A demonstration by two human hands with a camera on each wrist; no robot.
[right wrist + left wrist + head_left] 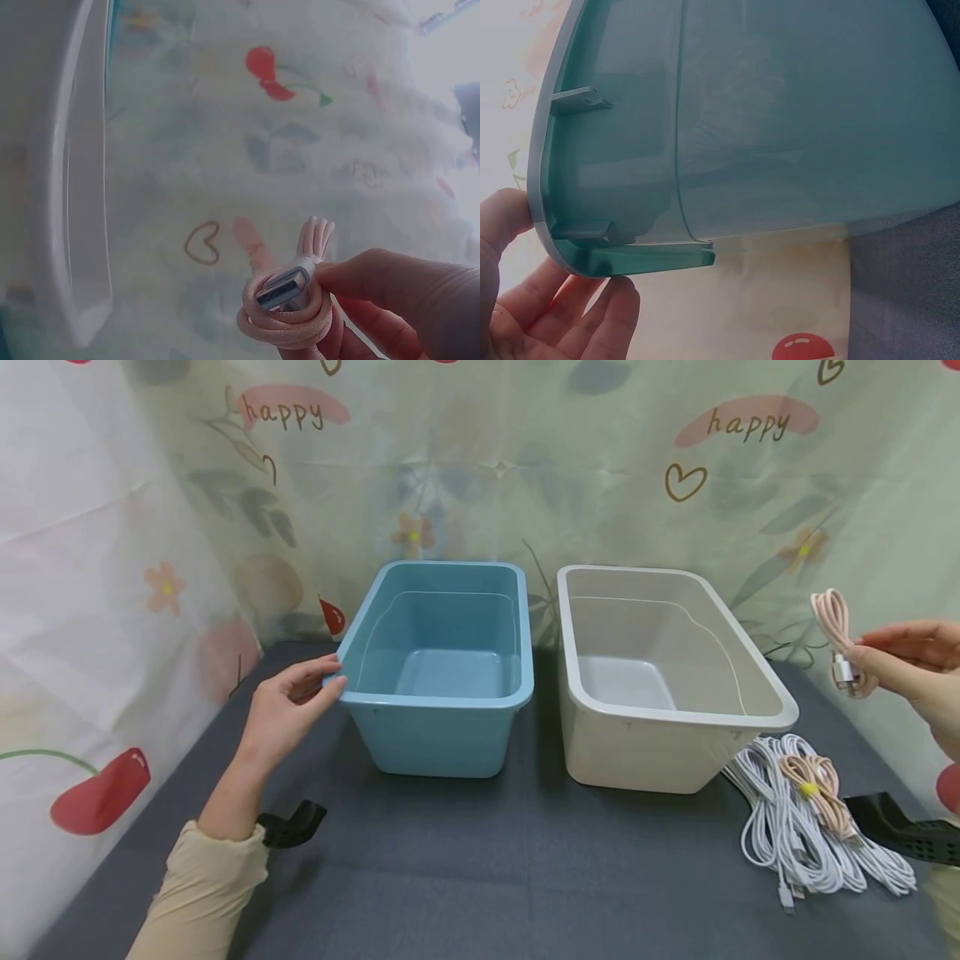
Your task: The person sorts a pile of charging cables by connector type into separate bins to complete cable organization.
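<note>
A blue plastic bin (438, 735) stands on the dark tabletop. My left hand (285, 706) holds its near left rim corner, with the thumb and fingers about the lip (536, 165). To the right, a beige bin (637, 752) stands beside it; no contents show in either bin. Right of the beige bin, my right hand (918, 672) pinches a coiled pink USB cable (832, 618) in the air. Its metal USB plug (281, 292) shows by the thumb in the right wrist view.
Several coiled white cables (780, 827) lie in a pile at the right, partly behind the beige bin's corner. On them rests a peach cable (821, 797) with a yellow tie. A patterned curtain (480, 468) hangs behind the bins.
</note>
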